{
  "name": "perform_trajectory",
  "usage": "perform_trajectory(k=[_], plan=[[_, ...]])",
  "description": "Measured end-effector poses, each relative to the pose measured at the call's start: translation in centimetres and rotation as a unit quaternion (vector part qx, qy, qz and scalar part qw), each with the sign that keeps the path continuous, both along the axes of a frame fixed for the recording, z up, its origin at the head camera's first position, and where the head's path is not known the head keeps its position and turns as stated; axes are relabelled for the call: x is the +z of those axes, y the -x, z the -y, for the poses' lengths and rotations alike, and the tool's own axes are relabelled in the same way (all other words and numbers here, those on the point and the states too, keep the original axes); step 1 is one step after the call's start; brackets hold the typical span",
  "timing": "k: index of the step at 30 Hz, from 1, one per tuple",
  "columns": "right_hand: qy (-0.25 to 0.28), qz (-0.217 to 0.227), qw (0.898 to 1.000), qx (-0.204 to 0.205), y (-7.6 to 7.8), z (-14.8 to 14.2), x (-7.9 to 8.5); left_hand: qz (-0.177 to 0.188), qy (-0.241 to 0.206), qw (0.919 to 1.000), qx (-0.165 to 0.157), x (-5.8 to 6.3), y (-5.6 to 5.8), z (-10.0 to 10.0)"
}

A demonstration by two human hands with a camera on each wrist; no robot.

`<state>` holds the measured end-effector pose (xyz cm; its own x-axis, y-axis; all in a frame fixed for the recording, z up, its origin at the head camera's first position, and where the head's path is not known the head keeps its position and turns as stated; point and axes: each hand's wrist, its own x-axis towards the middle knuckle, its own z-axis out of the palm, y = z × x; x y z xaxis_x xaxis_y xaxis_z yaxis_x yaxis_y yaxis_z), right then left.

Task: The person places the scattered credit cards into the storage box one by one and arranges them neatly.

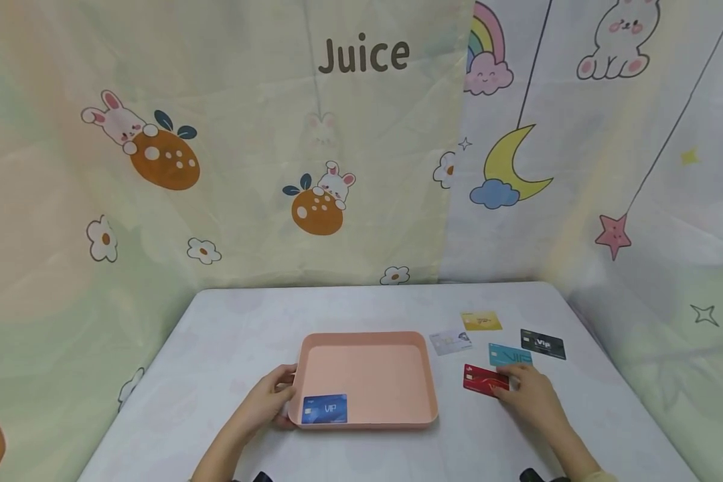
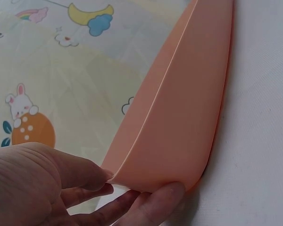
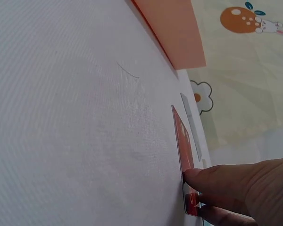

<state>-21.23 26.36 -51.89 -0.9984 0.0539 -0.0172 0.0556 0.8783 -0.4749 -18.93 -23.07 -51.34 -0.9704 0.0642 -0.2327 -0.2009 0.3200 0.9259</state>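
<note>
My left hand [image 1: 270, 396] grips the left side of a pink tray [image 1: 370, 375]. In the left wrist view, the thumb lies on the tray's rim [image 2: 146, 113] while the fingers press its outer wall. A blue VIP card [image 1: 327, 410] lies inside the tray at the near left corner. To the tray's right, my right hand [image 1: 533, 395] pinches the right end of a red card [image 1: 478, 379] between thumb and fingers. The right wrist view shows the red card [image 3: 183, 141] tilted at the tabletop, its far end beyond the fingertips.
Beyond the red card lie a teal card [image 1: 506, 353], a black VIP card [image 1: 543, 343], a silver-white card [image 1: 450, 342] and a gold card [image 1: 482, 320]. All rest on a white-covered table [image 1: 235, 328]. A printed curtain [image 1: 247, 167] hangs behind and along both sides.
</note>
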Motion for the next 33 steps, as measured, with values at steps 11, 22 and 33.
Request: perform_trajectory(k=[11,22,33], plan=[[0.009,0.030,1.000,-0.001,0.39,0.24,0.09,-0.002,-0.001,1.0000,0.000,0.03,0.04,-0.03],[0.008,0.055,0.998,0.019,0.46,0.26,0.37,0.009,-0.010,0.9998,-0.013,-0.33,0.16,0.19],[-0.006,0.053,0.998,0.022,0.11,-0.03,0.54,0.005,0.002,1.0000,-0.002,-0.38,0.05,0.03]])
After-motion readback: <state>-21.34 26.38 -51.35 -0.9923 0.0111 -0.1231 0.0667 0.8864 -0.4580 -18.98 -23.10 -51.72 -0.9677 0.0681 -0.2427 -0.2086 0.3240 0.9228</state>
